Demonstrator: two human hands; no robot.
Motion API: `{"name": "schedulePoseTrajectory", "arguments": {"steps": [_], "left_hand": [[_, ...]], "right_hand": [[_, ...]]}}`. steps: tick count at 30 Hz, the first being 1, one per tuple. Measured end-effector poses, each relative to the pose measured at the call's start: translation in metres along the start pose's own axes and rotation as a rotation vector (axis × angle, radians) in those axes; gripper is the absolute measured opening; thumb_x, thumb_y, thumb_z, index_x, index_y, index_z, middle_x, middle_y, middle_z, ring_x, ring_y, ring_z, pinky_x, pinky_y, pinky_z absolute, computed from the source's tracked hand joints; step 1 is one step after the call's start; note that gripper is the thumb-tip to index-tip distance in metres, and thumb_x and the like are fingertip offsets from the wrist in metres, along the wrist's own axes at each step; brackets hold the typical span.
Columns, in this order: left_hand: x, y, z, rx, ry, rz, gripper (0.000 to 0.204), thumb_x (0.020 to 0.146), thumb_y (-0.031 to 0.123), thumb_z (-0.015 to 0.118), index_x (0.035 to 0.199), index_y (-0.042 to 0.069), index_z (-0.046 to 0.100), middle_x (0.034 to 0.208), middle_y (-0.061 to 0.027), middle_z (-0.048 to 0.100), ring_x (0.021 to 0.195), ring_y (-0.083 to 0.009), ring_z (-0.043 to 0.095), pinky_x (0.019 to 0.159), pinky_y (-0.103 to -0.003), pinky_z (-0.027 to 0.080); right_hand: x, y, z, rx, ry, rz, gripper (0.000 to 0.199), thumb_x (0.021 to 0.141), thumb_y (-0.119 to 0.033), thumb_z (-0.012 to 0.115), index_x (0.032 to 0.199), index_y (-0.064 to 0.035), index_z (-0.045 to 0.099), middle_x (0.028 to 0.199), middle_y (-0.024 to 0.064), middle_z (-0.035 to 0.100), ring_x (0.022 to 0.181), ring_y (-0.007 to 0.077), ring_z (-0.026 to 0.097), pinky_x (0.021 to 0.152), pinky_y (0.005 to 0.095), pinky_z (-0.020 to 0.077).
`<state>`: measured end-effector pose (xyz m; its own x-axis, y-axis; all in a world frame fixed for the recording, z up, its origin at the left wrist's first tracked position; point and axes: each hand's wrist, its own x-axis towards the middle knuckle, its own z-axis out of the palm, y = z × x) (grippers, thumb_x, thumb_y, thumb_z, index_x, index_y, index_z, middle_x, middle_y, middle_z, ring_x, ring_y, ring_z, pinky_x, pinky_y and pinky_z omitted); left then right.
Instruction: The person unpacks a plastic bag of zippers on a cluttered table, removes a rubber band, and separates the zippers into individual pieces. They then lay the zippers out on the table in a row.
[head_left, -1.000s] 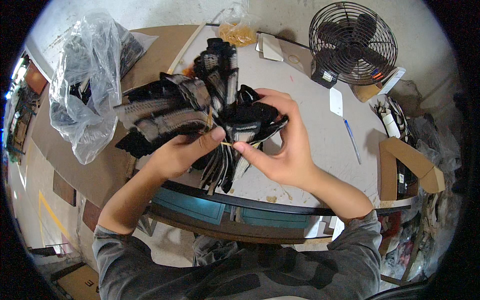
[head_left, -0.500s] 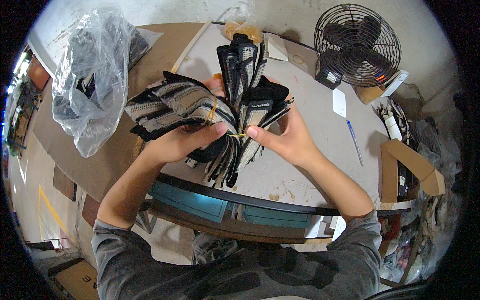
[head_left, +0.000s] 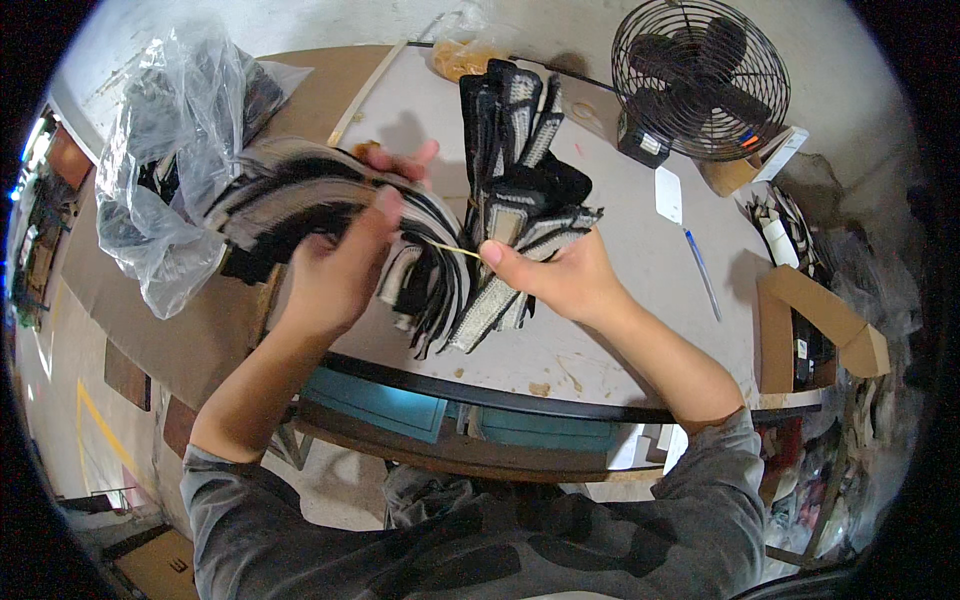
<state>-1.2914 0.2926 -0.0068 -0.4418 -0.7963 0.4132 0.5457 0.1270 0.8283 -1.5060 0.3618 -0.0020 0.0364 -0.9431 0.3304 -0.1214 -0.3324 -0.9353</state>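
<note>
A thick bundle of black, grey and white fabric strips (head_left: 440,215) fans out over the table (head_left: 620,330). My left hand (head_left: 345,260) wraps around the left half of the bundle, fingers curled behind it. My right hand (head_left: 550,275) pinches a thin yellow rubber band (head_left: 452,250) stretched taut from the bundle's middle toward its fingertips. The right part of the bundle (head_left: 515,140) stands upright, away from me.
A clear plastic bag (head_left: 165,170) with dark pieces lies at the left. A black fan (head_left: 700,80) stands at the back right. A blue pen (head_left: 700,272), a white tag (head_left: 668,195) and an open cardboard box (head_left: 815,330) are at the right.
The bundle has been lifted and spread wider. My hands have moved apart, and the rubber band is now drawn out between the bundle and my right hand.
</note>
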Motion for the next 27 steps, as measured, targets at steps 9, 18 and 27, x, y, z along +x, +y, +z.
{"name": "schedulePoseTrajectory", "arguments": {"steps": [9,18,27], "left_hand": [[0.020,0.020,-0.027,-0.307,0.225,0.092,0.017,0.106,0.021,0.056,0.113,0.006,0.059,0.106,-0.0079,0.063,0.116,-0.0245,0.064,0.113,-0.050,0.048],[0.040,0.036,-0.046,-0.403,0.319,0.096,0.019,0.106,0.025,0.052,0.098,0.008,0.051,0.090,-0.0043,0.058,0.092,-0.0185,0.063,0.118,-0.044,0.041],[0.051,0.004,-0.091,-0.179,0.548,-0.129,0.027,0.102,0.030,0.058,0.091,0.009,0.046,0.077,-0.0025,0.048,0.068,-0.0134,0.047,0.066,-0.032,0.045]], "right_hand": [[-0.001,-0.008,0.009,0.080,-0.077,-0.005,0.057,0.081,-0.016,0.085,0.128,-0.0007,0.056,0.119,0.0067,0.065,0.111,0.0134,0.057,0.101,0.0315,0.0453],[-0.009,-0.023,0.025,-0.287,-0.214,-0.118,0.062,0.074,-0.034,0.086,0.116,0.0002,0.056,0.099,0.0179,0.069,0.089,0.0262,0.070,0.079,0.0381,0.0556],[-0.029,-0.047,0.040,-0.907,-0.233,-0.422,0.067,0.068,-0.037,0.085,0.117,-0.0032,0.055,0.095,0.0165,0.061,0.086,0.0378,0.067,0.072,0.0493,0.0577]]}}
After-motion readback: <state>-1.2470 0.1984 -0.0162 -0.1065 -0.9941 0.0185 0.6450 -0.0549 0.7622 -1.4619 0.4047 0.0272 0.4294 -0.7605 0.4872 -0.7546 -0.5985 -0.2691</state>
